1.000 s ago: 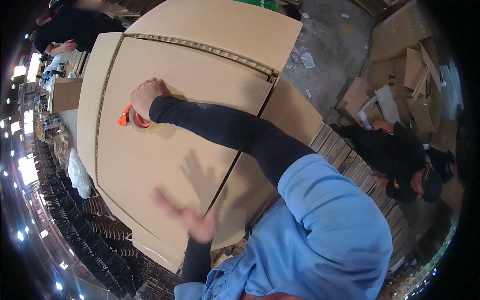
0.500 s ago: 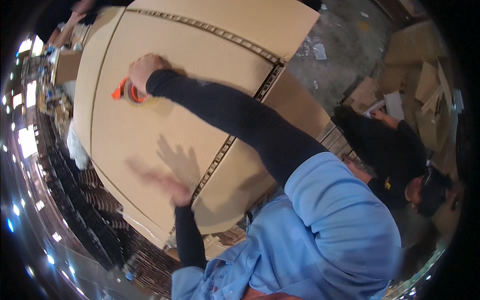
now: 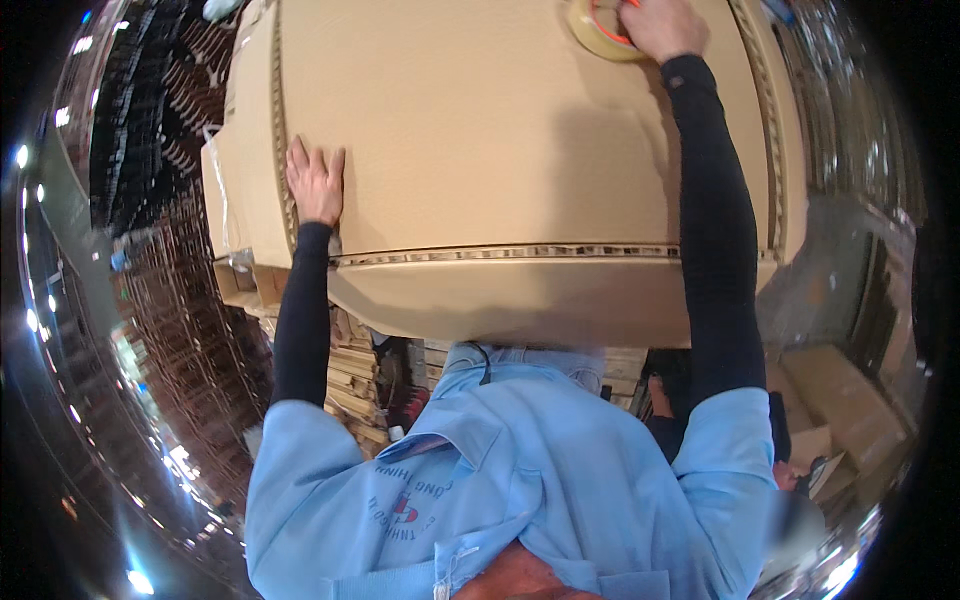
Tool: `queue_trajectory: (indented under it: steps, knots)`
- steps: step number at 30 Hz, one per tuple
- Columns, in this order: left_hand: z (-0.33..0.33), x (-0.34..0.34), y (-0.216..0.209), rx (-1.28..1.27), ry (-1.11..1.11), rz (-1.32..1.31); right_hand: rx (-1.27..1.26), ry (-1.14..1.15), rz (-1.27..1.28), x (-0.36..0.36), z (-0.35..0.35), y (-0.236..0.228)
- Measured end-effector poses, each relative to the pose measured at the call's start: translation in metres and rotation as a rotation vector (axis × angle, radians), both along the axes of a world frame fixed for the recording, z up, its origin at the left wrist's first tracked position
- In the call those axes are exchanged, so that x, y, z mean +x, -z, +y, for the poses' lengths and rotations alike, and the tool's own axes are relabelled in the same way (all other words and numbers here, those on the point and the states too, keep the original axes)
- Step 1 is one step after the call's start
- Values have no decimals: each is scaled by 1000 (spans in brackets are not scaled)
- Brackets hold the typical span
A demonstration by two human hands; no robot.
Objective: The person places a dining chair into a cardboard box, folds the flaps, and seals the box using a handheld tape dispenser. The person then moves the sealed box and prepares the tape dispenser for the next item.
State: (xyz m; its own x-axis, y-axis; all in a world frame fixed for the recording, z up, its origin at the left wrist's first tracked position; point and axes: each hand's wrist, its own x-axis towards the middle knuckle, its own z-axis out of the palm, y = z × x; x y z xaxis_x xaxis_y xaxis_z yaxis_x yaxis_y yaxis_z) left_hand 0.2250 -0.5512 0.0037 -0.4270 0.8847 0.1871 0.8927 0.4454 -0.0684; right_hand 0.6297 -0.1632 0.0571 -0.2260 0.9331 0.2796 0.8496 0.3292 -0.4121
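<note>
A large brown cardboard sheet lies in front of me, with its corrugated edges showing and flaps past them. At its far right, my right hand is closed on an orange tape dispenser. The dispenser carries a roll of clear tape, and its top is cut off by the picture's edge. Flat on the cardboard near its left edge rests my left hand, fingers spread, holding nothing.
Wooden slats show below the near flap on the left. Dark stacked furniture parts stand to the left. Opened cardboard boxes and part of another person are at the lower right.
The view has turned, so the cardboard now lies squarely ahead. My left hand, raised and blurred before, now presses on the sheet. My right hand still holds the dispenser, now at the far right.
</note>
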Motion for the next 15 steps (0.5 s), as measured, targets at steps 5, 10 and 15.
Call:
queue_trajectory:
  steps: [5,10,15]
  knots:
    - [8,-2,1,-12,-40,-37,-123,-3,-94,5,10,4]
    - [-6,16,-36,260,-115,106,-128,63,-128,9,2,-1]
    - [-135,-71,-8,625,-984,-54,-135,77,-114,9,-7,-12]
